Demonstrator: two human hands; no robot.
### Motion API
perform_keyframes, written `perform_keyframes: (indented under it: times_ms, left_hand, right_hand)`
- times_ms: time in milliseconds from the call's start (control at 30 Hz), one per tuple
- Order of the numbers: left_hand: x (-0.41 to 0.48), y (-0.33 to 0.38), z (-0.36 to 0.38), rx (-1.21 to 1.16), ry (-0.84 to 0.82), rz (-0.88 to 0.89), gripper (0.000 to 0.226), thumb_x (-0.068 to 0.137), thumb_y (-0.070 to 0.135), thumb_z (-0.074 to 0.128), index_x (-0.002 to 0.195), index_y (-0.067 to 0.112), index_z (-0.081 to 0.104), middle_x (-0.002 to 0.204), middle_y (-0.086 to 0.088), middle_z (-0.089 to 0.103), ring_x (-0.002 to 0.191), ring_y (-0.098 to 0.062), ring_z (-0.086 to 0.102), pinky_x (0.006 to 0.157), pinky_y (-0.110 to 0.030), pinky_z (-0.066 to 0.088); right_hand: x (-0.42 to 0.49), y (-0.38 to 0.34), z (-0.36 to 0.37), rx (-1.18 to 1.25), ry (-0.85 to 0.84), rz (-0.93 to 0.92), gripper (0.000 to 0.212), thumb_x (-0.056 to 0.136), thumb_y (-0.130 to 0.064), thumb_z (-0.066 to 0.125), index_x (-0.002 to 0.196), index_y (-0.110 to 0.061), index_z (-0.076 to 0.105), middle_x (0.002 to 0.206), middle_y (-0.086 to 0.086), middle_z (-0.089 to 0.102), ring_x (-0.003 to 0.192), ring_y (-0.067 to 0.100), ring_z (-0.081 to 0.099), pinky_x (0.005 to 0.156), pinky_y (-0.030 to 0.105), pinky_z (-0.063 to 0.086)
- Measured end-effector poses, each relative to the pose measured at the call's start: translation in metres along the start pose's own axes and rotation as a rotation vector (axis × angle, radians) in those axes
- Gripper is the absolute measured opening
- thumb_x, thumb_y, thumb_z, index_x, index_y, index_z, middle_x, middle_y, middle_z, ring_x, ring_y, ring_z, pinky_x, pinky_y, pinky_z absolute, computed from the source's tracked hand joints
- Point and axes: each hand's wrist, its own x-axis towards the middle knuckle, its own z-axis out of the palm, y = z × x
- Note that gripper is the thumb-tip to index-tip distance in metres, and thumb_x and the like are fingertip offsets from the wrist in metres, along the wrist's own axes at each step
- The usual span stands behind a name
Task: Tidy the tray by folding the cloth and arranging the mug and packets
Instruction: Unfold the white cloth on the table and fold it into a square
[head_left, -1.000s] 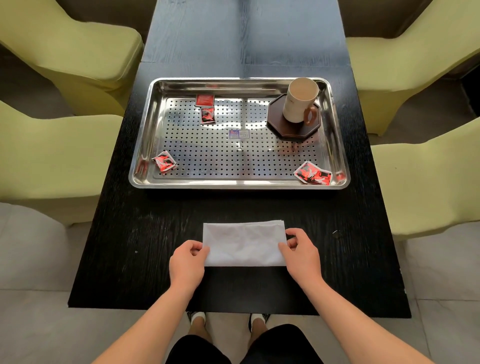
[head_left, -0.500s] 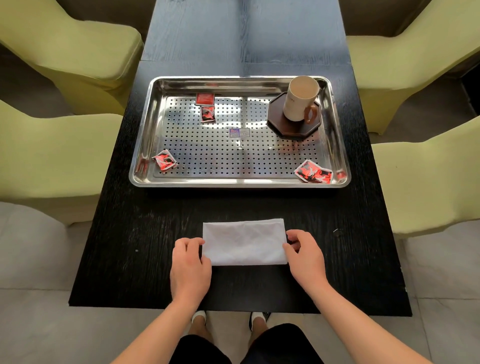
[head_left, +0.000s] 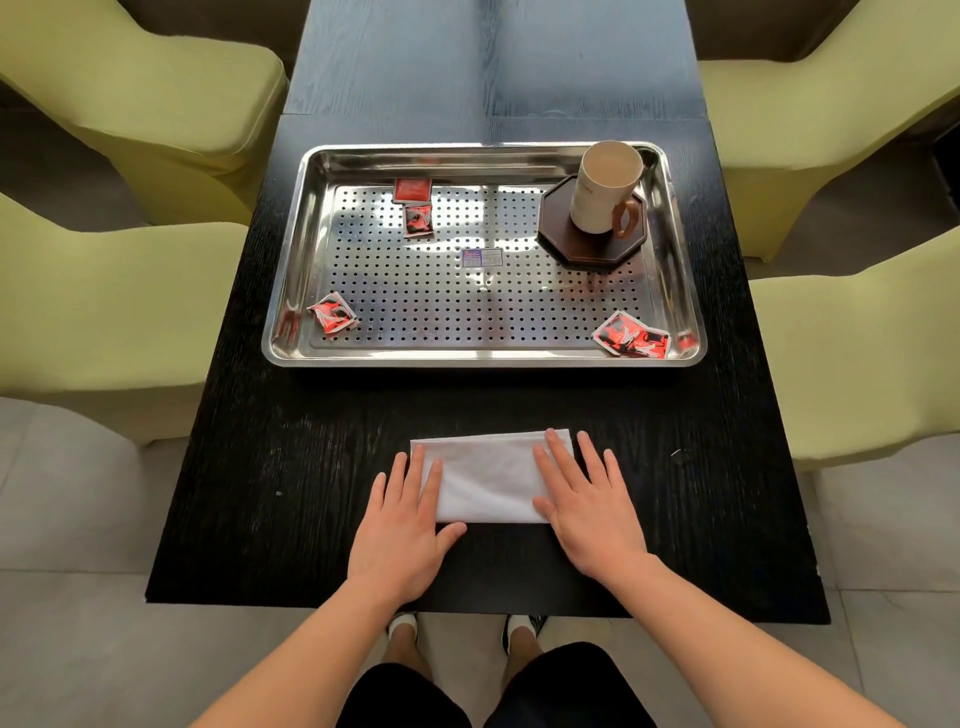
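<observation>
A white cloth (head_left: 485, 475), folded into a rectangle, lies on the black table in front of the steel tray (head_left: 291, 291). My left hand (head_left: 402, 525) rests flat over its left end, fingers spread. My right hand (head_left: 587, 501) lies flat on its right end, fingers spread. On the tray a cream mug (head_left: 602, 187) stands on a dark octagonal coaster (head_left: 558, 239) at the back right. Red packets lie scattered: two at the back left (head_left: 413, 189) (head_left: 418, 221), one at the front left (head_left: 332, 317), a pair at the front right (head_left: 631, 338).
The black table (head_left: 291, 467) is narrow, with yellow-green chairs close on both sides (head_left: 104, 291) (head_left: 857, 338). A small blue label (head_left: 482, 257) sits on the tray's perforated floor. My knees and feet show below the table's front edge.
Both hands have gone from pinching the cloth's side edges to lying flat with fingers spread on top of its ends. The cloth looks slightly narrower.
</observation>
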Motion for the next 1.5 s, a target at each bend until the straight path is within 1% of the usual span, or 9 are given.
perform_keyframes:
  times_ms: [133,333,533,900,1000,1100,1167,1300,1500]
  left_hand:
    - [0.001,0.004,-0.002,0.013,-0.03,-0.013,0.085,0.094,0.07,0.015,0.155,0.019,-0.015,0.161,-0.009,-0.028,0.15,-0.029,-0.021,0.124,-0.047,-0.004]
    - [0.006,0.013,-0.006,-0.043,0.166,0.043,0.073,0.098,0.059,0.027,0.158,0.02,0.011,0.166,-0.01,-0.007,0.152,-0.026,-0.012,0.124,-0.047,0.004]
    - [0.011,0.006,0.009,0.019,0.038,-0.026,0.084,0.094,0.069,0.019,0.153,0.022,-0.02,0.16,-0.008,-0.032,0.15,-0.029,-0.022,0.123,-0.052,-0.002]
    - [0.01,0.01,0.006,0.004,0.009,-0.062,0.084,0.095,0.067,0.022,0.15,0.024,-0.025,0.159,-0.007,-0.035,0.15,-0.031,-0.023,0.122,-0.054,-0.004]
    - [0.005,0.016,-0.002,0.034,0.062,-0.026,0.084,0.097,0.057,0.036,0.155,0.019,-0.012,0.163,-0.011,-0.023,0.151,-0.033,-0.017,0.122,-0.056,0.003]
    - [-0.006,0.019,-0.003,0.004,0.174,0.103,0.075,0.095,0.045,0.055,0.157,0.018,0.022,0.166,-0.014,0.008,0.153,-0.033,0.004,0.12,-0.056,0.02]
    - [-0.015,0.015,0.002,0.018,0.148,0.138,0.07,0.097,0.052,0.042,0.157,0.023,0.022,0.166,-0.012,0.008,0.153,-0.032,0.003,0.121,-0.055,0.018]
    - [-0.026,-0.004,0.014,0.096,0.012,0.065,0.078,0.091,0.068,0.006,0.156,0.029,-0.012,0.163,-0.007,-0.022,0.15,-0.03,-0.022,0.123,-0.053,0.0]
    - [-0.028,-0.011,0.01,0.083,0.005,0.092,0.081,0.093,0.07,0.019,0.157,0.026,-0.002,0.165,-0.008,-0.013,0.152,-0.03,-0.013,0.122,-0.055,0.01]
  right_hand:
    - [-0.001,0.002,-0.003,-0.018,-0.001,-0.017,0.067,0.102,-0.048,0.038,0.16,-0.022,0.016,0.169,0.0,0.003,0.155,0.035,0.004,0.124,0.055,0.011]
    - [-0.022,-0.018,0.0,-0.03,0.01,-0.125,0.066,0.101,-0.051,0.029,0.158,-0.018,0.021,0.169,0.0,0.008,0.155,0.03,0.004,0.12,0.054,0.009]
    - [-0.039,-0.007,0.01,-0.06,-0.06,-0.109,0.079,0.099,-0.068,0.019,0.159,-0.017,0.013,0.169,0.0,-0.001,0.156,0.022,-0.007,0.121,0.052,0.004]
    - [-0.072,0.012,0.014,-0.097,-0.081,-0.171,0.081,0.098,-0.071,0.026,0.157,-0.015,0.026,0.168,0.002,0.012,0.155,0.026,0.006,0.119,0.05,0.012]
    - [-0.069,0.008,0.009,-0.073,-0.059,-0.162,0.08,0.099,-0.07,0.025,0.157,-0.016,0.026,0.168,0.001,0.014,0.155,0.03,0.007,0.119,0.052,0.012]
    - [-0.052,-0.004,0.002,-0.028,-0.025,-0.15,0.079,0.099,-0.069,0.023,0.157,-0.016,0.025,0.169,0.001,0.012,0.156,0.03,0.005,0.119,0.054,0.012]
    - [-0.033,-0.008,-0.003,-0.024,-0.009,-0.151,0.08,0.099,-0.069,0.021,0.158,-0.017,0.02,0.169,0.001,0.007,0.156,0.029,0.002,0.12,0.054,0.01]
    - [0.007,-0.001,-0.008,-0.03,-0.048,-0.072,0.087,0.094,-0.072,0.015,0.16,-0.016,0.002,0.168,0.001,-0.008,0.155,0.026,-0.009,0.125,0.052,0.003]
    - [0.013,0.002,-0.015,-0.014,-0.078,-0.073,0.092,0.09,-0.077,0.008,0.16,-0.017,-0.002,0.168,0.0,-0.013,0.154,0.027,-0.016,0.125,0.051,0.001]
